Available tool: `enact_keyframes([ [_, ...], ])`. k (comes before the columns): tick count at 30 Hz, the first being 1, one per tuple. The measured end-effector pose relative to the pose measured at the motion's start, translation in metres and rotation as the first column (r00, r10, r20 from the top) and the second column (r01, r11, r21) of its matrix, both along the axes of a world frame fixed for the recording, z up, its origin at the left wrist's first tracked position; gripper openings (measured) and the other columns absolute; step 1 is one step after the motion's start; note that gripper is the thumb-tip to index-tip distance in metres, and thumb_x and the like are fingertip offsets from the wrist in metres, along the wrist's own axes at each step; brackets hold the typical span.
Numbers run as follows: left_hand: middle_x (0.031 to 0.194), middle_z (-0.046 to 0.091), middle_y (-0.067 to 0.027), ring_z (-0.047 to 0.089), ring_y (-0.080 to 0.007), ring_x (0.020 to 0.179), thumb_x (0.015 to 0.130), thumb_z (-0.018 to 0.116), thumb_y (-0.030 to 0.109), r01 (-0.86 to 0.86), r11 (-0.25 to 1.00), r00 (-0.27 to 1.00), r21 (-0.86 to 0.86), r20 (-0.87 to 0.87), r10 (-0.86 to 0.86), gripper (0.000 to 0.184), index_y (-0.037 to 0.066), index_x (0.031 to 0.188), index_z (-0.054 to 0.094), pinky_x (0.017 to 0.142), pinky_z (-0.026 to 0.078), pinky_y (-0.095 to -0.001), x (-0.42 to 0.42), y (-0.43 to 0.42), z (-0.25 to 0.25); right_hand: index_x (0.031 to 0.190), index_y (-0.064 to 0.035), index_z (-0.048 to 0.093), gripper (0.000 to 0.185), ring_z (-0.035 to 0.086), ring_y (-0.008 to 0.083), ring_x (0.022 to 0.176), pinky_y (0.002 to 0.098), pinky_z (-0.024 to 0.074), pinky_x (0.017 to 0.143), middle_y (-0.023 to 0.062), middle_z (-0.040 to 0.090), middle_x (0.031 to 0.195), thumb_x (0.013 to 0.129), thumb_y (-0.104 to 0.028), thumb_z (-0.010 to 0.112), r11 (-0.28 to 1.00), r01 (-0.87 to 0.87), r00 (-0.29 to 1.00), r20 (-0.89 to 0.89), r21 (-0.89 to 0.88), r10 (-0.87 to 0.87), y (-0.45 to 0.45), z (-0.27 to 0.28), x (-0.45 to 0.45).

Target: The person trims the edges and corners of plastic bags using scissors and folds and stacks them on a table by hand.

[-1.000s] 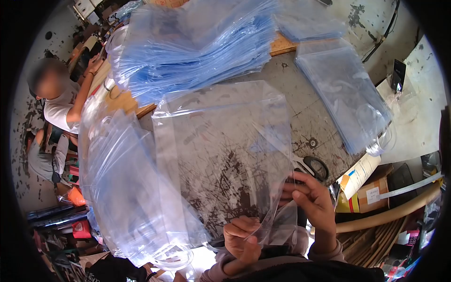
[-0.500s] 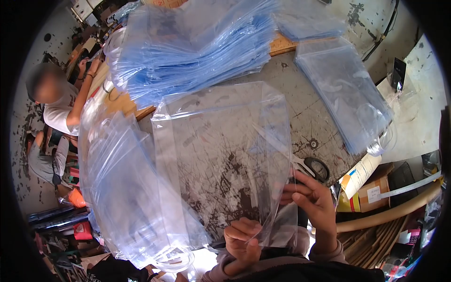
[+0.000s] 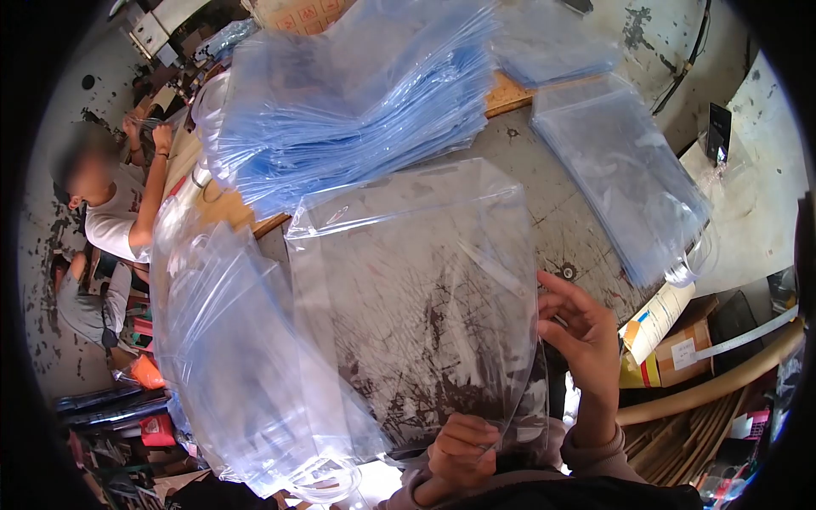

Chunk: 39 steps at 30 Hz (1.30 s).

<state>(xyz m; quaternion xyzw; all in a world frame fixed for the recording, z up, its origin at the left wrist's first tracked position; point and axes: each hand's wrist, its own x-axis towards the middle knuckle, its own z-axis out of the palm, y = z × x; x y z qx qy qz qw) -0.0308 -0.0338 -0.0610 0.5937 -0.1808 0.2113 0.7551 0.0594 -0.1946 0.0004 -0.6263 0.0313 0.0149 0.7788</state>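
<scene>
A clear plastic bag (image 3: 408, 289) lies spread on the scratched worktable (image 3: 586, 229) in front of me, a folded crease along its far end. Down at its near edge, my left hand (image 3: 463, 449) is closed in a pinch on the film. My right hand (image 3: 582, 331) is at the bag's right side, fingers apart and slightly curled, the fingertips at or close to its edge; whether they touch is unclear. A fanned pile of clear bags (image 3: 246, 365) with pale loop handles lies to the left, partly under the spread bag.
A thick stack of bluish plastic bags (image 3: 357, 127) covers the far side. A smaller bag stack (image 3: 620, 170) lies at the right, near a propped phone (image 3: 719, 133). A cardboard box (image 3: 680, 353) stands below right. At the left, another person (image 3: 119, 212) works with raised hands.
The bag has shifted slightly right and nearer me, with my left hand moving right and down. My right hand has risen and spread its fingers; the scissors beside it are now hidden.
</scene>
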Motion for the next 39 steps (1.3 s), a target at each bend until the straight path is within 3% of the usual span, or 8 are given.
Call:
enact_keyframes([
  [9,0.080,0.063,-0.0143,0.062,-0.0276,0.073,0.062,0.067,-0.009,0.009,1.000,1.000,0.006,-0.020,-0.009,0.032,0.005,0.081,0.046,0.062,0.053,-0.0342,-0.005,0.003,0.002,0.109,0.0030,0.054,0.033,0.051,0.0066,0.082,0.0197,0.0419,0.074,0.0011,0.052,0.089,0.076,0.008,0.060,0.995,0.010,0.993,-0.119,0.095,0.001,-0.003,-0.001,-0.008],
  [14,0.085,0.063,-0.0129,0.063,-0.0287,0.078,0.064,0.071,-0.003,0.234,0.929,0.972,0.286,-0.107,-0.211,0.033,0.002,0.091,0.053,0.070,0.052,-0.0360,-0.001,0.008,0.012,0.098,0.0008,0.055,0.024,0.049,0.0056,0.079,0.0186,0.0395,0.072,-0.0004,0.051,0.086,0.076,0.007,0.061,0.974,-0.057,0.984,-0.150,0.221,0.092,-0.007,0.002,-0.007],
  [21,0.115,0.048,-0.0172,0.050,-0.0307,0.107,0.068,0.075,0.013,0.374,0.777,0.927,0.507,-0.200,-0.316,0.056,0.000,0.115,0.047,0.084,0.045,-0.0384,0.007,0.007,0.030,0.090,-0.0017,0.055,0.016,0.050,0.0050,0.068,0.0193,0.0400,0.061,-0.0011,0.052,0.072,0.078,-0.003,0.064,0.959,-0.196,0.974,-0.151,-0.206,0.167,0.010,0.024,-0.015],
  [25,0.132,0.024,-0.0178,0.030,-0.0259,0.121,0.065,0.078,0.029,0.308,0.875,0.923,0.373,-0.342,-0.179,0.090,0.001,0.131,0.024,0.093,0.035,-0.0454,0.016,0.013,0.043,0.084,-0.0031,0.053,0.018,0.052,0.0131,0.056,0.0254,0.0424,0.053,0.0061,0.052,0.060,0.076,-0.011,0.068,0.764,-0.262,0.959,-0.073,-0.589,0.273,0.036,0.033,-0.028],
  [27,0.124,0.033,-0.0167,0.038,-0.0211,0.110,0.076,0.070,0.021,0.035,0.978,0.844,-0.204,-0.518,-0.138,0.071,0.001,0.130,0.028,0.090,0.038,-0.0373,0.024,0.008,0.045,0.082,-0.0040,0.053,0.020,0.054,0.0216,0.057,0.0309,0.0428,0.053,0.0093,0.054,0.065,0.073,-0.011,0.068,0.704,-0.218,0.940,0.047,-0.676,0.337,0.047,0.026,-0.034],
  [31,0.114,0.042,-0.0128,0.044,-0.0156,0.094,0.083,0.060,0.009,0.063,0.997,0.806,-0.036,-0.588,-0.072,0.050,0.002,0.126,0.034,0.085,0.040,-0.0284,0.049,0.024,0.052,0.083,-0.0050,0.052,0.023,0.054,0.0246,0.061,0.0338,0.0417,0.053,0.0066,0.054,0.072,0.066,-0.007,0.067,0.577,-0.101,0.833,0.248,-0.810,0.494,0.058,0.017,-0.040],
  [33,0.094,0.053,-0.0071,0.050,-0.0144,0.083,0.085,0.053,0.011,-0.031,0.997,0.782,-0.073,-0.623,-0.021,0.033,0.001,0.115,0.043,0.075,0.042,-0.0254,0.048,0.026,0.049,0.082,-0.0058,0.052,0.022,0.054,0.0227,0.061,0.0338,0.0421,0.054,0.0053,0.054,0.071,0.066,-0.007,0.068,0.601,-0.073,0.829,0.287,-0.796,0.481,0.059,0.013,-0.042],
  [39,0.092,0.053,-0.0069,0.053,-0.0116,0.084,0.090,0.051,0.009,-0.078,0.967,0.813,-0.241,-0.577,-0.078,0.021,0.000,0.109,0.047,0.075,0.050,-0.0283,0.048,0.027,0.044,0.083,-0.0068,0.054,0.024,0.055,0.0200,0.062,0.0325,0.0419,0.057,0.0027,0.053,0.070,0.065,-0.008,0.071,0.597,-0.033,0.835,0.307,-0.802,0.457,0.060,0.012,-0.047],
])
